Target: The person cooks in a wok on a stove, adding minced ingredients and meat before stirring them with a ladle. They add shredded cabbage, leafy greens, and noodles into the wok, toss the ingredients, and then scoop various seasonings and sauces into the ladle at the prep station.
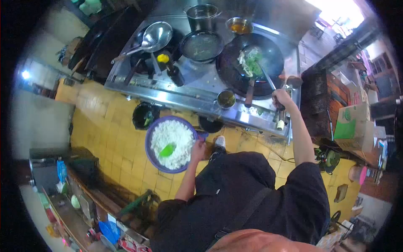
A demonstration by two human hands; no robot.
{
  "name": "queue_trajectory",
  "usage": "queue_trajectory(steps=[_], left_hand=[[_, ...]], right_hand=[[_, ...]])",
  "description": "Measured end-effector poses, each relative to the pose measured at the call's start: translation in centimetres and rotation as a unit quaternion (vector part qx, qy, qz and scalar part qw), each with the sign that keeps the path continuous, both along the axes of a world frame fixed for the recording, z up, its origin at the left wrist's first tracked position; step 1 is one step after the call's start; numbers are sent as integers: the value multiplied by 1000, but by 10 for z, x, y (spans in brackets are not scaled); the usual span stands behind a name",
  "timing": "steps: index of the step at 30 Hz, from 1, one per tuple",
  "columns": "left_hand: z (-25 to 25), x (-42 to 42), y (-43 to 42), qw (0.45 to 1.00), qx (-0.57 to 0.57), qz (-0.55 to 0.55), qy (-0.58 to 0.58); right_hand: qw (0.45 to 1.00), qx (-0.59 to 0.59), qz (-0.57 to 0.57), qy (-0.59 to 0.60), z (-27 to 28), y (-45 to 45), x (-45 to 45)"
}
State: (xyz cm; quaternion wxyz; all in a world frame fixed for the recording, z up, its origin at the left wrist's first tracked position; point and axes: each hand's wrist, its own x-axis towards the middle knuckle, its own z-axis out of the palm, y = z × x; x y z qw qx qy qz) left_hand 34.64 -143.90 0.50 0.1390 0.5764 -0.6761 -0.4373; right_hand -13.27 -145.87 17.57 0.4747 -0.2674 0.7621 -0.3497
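Observation:
My right hand (pixel 282 98) is closed round the handle of a metal ladle (pixel 266 74), whose head rests in a large dark wok (pixel 231 63). Green leaves and pale pieces of food (pixel 252 63) lie in the wok. On the left, my left hand (pixel 198 150) is at the rim of a purple bowl (pixel 149 152), its fingers bent and partly hidden. White rice-like food (pixel 171 136) fills the bowl, and a bright green scoop (pixel 167 150) lies in it. A wooden handle (pixel 249 95) sticks out from the wok's near side.
The metal stove counter (pixel 197 97) holds a pot (pixel 202 17), a dark pan (pixel 202 46), a large strainer (pixel 157 37), a bottle (pixel 175 76), a small metal cup (pixel 226 99) and a bowl of orange liquid (pixel 239 27). A black bin (pixel 145 115) stands below; cardboard boxes (pixel 354 115) are at right.

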Motion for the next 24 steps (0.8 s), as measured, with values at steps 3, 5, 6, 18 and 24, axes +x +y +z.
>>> queue_trajectory(steps=[3, 5, 6, 18, 24], left_hand=[[29, -53, -89, 993, -115, -17, 32], [33, -78, -136, 977, -207, -51, 10], [35, -89, -156, 954, -290, -69, -20], [0, -138, -220, 961, 11, -268, 59], [-3, -113, -247, 982, -26, -183, 49]], right_hand=[[929, -22, 99, 357, -11, 10, -22], [844, 0, 81, 531, 35, 22, 7], [841, 18, 74, 536, 58, 26, 20], [856, 142, 81, 491, -2, 10, 62], [871, 143, 132, 451, 93, 46, 49]])
